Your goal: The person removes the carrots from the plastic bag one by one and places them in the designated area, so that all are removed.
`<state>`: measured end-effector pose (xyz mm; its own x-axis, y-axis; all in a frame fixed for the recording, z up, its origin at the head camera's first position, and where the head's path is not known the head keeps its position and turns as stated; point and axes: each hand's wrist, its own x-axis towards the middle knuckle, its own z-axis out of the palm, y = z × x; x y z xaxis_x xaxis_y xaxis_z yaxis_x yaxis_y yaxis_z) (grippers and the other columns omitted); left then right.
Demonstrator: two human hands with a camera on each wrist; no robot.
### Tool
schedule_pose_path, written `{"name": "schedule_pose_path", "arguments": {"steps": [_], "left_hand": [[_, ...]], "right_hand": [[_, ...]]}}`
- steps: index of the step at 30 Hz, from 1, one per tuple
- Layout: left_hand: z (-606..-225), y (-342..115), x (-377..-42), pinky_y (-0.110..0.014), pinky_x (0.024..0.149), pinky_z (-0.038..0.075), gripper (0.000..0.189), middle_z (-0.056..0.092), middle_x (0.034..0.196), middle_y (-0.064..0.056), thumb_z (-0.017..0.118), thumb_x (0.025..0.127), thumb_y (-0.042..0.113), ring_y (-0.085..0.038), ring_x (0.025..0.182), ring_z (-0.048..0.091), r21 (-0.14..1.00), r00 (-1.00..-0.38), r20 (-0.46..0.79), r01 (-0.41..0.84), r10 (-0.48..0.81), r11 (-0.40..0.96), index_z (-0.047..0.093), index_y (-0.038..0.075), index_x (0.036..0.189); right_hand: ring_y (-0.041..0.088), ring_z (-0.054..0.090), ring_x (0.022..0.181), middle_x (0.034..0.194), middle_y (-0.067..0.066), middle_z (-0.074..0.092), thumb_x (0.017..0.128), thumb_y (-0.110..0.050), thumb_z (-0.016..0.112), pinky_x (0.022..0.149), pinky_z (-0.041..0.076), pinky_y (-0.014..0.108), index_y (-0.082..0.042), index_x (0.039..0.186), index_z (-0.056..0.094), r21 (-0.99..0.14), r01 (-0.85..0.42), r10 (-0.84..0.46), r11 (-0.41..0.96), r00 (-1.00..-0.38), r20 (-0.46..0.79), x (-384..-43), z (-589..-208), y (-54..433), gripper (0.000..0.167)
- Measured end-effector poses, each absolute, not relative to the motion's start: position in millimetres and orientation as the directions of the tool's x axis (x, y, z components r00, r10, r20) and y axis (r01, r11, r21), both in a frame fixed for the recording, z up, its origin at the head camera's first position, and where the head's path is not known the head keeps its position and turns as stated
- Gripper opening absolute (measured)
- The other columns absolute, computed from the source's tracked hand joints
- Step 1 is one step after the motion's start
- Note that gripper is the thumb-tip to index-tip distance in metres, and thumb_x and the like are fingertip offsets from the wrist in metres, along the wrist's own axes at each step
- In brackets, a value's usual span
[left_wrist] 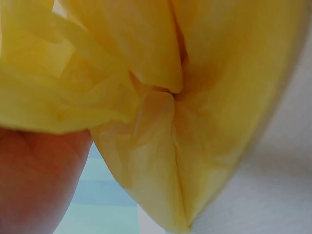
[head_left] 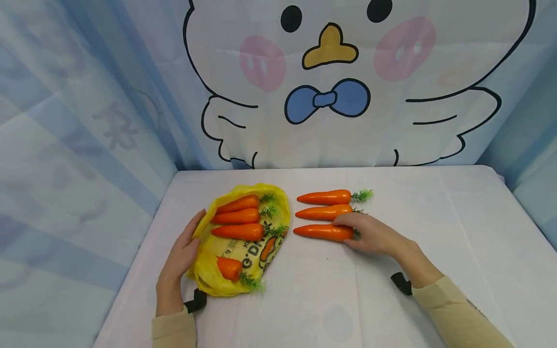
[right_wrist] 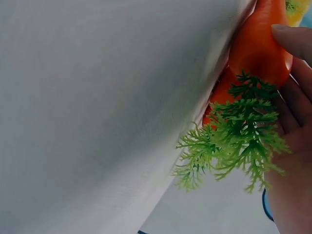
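Observation:
My left hand [head_left: 180,253] grips the left edge of a yellow plastic bag [head_left: 204,278], which lies with its mouth spread wide. Three carrots [head_left: 237,232] with green tops lie side by side at the bag's upper part. Another carrot [head_left: 229,268] shows at its lower part, partly covered by a fold. To the right, my right hand [head_left: 372,235] pinches the leafy end of the nearest carrot [head_left: 321,232] in a row of three. In the right wrist view the thumb presses on that carrot [right_wrist: 261,51], its leaves hanging free. Yellow folds [left_wrist: 219,97] fill most of the left wrist view.
Beyond the gripped carrot lie the middle carrot [head_left: 322,212] and the far carrot [head_left: 326,197], both pointing left. A white cloth covers the table [head_left: 457,232]. Behind it hangs a curtain [head_left: 374,140] with a cartoon print, and another curtain [head_left: 78,193] borders the left side.

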<state>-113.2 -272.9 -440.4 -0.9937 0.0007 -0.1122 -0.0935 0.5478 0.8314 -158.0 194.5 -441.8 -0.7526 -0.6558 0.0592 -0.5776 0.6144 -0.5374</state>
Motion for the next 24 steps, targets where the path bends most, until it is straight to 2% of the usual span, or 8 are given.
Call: {"name": "schedule_pose_path", "arguments": {"steps": [5, 13, 24], "left_hand": [[-439.6, -272.7, -113.1, -0.057, 0.120, 0.012, 0.067, 0.021, 0.166, -0.008, 0.031, 0.098, -0.001, -0.032, 0.152, 0.015, 0.831, -0.993, -0.115, -0.095, 0.002, 0.548, 0.024, 0.018, 0.162], [-438.8, -273.4, -112.9, -0.057, 0.120, 0.012, 0.067, 0.021, 0.166, -0.009, 0.032, 0.098, -0.001, -0.033, 0.152, 0.015, 0.833, -0.993, -0.116, -0.096, 0.003, 0.545, 0.024, 0.017, 0.162], [-438.6, -273.4, -112.9, -0.056, 0.120, 0.012, 0.068, 0.021, 0.166, -0.009, 0.032, 0.097, -0.002, -0.033, 0.152, 0.015, 0.834, -0.993, -0.120, -0.102, -0.003, 0.542, 0.023, 0.016, 0.162]], "right_hand": [[0.026, 0.058, 0.117, 0.128, 0.005, 0.064, 0.087, -0.005, 0.076, 0.102, 0.047, 0.050, -0.007, 0.127, 0.066, -0.529, -0.580, -0.652, 0.619, -0.756, 0.066, -155.8, -439.9, 195.8, 0.042], [0.034, 0.056, 0.123, 0.128, 0.008, 0.065, 0.085, -0.006, 0.079, 0.108, 0.040, 0.057, -0.004, 0.126, 0.067, -0.528, -0.588, -0.625, 0.613, -0.769, 0.131, -153.2, -438.0, 197.3, 0.042], [0.031, 0.058, 0.117, 0.121, 0.007, 0.065, 0.083, -0.007, 0.082, 0.103, 0.046, 0.052, -0.005, 0.119, 0.069, -0.491, -0.574, -0.597, 0.655, -0.792, 0.129, -152.6, -440.3, 190.8, 0.039]]}}
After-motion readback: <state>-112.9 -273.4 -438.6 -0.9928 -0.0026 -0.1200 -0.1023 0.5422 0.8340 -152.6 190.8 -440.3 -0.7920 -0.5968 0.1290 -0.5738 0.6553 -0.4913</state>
